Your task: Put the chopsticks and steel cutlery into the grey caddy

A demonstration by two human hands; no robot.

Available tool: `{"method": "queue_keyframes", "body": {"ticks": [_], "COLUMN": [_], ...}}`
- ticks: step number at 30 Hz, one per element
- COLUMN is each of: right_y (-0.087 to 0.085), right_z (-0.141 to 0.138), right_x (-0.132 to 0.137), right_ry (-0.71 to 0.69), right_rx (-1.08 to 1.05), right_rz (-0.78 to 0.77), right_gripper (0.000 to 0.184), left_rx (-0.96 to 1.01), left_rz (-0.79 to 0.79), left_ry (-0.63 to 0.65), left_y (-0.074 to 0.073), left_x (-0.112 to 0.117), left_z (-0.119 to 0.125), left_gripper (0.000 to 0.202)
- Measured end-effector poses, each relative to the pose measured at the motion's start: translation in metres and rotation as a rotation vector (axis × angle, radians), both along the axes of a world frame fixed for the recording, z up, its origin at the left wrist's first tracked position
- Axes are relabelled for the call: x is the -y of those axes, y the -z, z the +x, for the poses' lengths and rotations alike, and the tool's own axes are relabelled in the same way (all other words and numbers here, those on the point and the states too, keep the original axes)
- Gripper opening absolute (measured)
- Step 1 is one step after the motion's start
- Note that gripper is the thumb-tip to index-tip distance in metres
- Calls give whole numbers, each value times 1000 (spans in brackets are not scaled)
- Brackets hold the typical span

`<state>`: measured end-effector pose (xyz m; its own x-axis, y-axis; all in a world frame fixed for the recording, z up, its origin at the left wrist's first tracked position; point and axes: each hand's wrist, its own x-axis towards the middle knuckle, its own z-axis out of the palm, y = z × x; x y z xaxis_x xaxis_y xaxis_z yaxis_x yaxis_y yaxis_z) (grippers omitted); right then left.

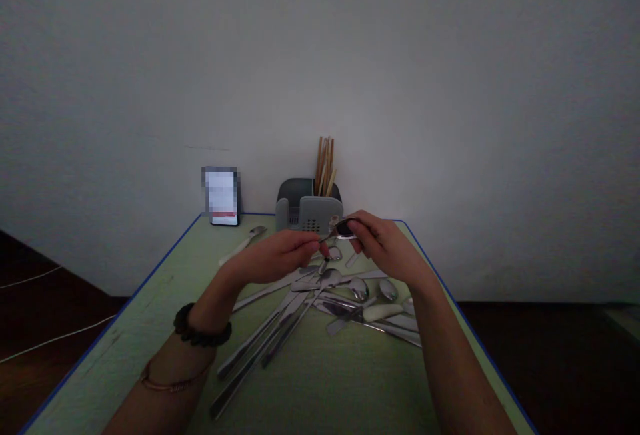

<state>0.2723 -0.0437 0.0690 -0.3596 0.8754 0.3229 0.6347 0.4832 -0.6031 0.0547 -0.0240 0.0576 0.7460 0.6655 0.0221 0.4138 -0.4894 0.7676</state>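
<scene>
Nearest, a dark bead bracelet [200, 332] and a thin copper-coloured bangle [170, 385] are worn on the left forearm, which is stretched over the green, blue-edged bench [325, 388]. Beyond the wrists a loose pile of cutlery [300, 312] is spread on the bench. Long steel handles are fanned toward the viewer, several spoon bowls lie face up, and a white-handled knife [373, 314] is laid across the right side.

Above that pile a single spoon [343, 228] is held clear of the bench between both hands. Its handle end is pinched by the closed fingers of the left hand [280, 255], and its bowl end is gripped by the closed fingers of the right hand [387, 245].

The work in hand is judged to be the handling of one piece lifted out of the pile and supported at both ends. The spoon is seen to be small and of metal, its bowl dark in the dim light; finer surface detail cannot be made out. As such a piece is thin and smooth, any further move is judged to call for a firm pinch at one end before the other is released, and for care over the loose pieces below.

Farther back, a white-handled spoon [245, 242] lies apart to the left. A grey cutlery holder [313, 215] with wooden chopsticks [325, 165] standing in it is set at the far edge, and a phone [221, 195] is propped against the wall.
</scene>
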Motion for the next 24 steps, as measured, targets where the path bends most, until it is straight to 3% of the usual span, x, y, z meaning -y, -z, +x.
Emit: {"method": "queue_keyframes", "body": {"ticks": [4, 8, 13, 19, 24], "right_y": [0, 0, 3, 8, 3], "right_z": [7, 12, -3, -18, -22], "right_x": [-1, -3, -4, -6, -4], "right_ry": [34, 86, 29, 62, 76], "right_rx": [-44, -75, -296, -485, -596], "right_rz": [-33, -54, -86, -139, -130], "right_gripper": [28, 28, 25, 33, 40], "left_rx": [33, -37, -134, -191, -66], "left_rz": [-200, -119, -204, 46, -9], "left_ry": [87, 24, 140, -21, -60], "left_y": [-4, -7, -6, 2, 3], "left_x": [-1, -5, -6, -12, -20], "left_z": [-11, -24, -23, -17, -30], "left_gripper": [43, 39, 31, 36, 37]}}
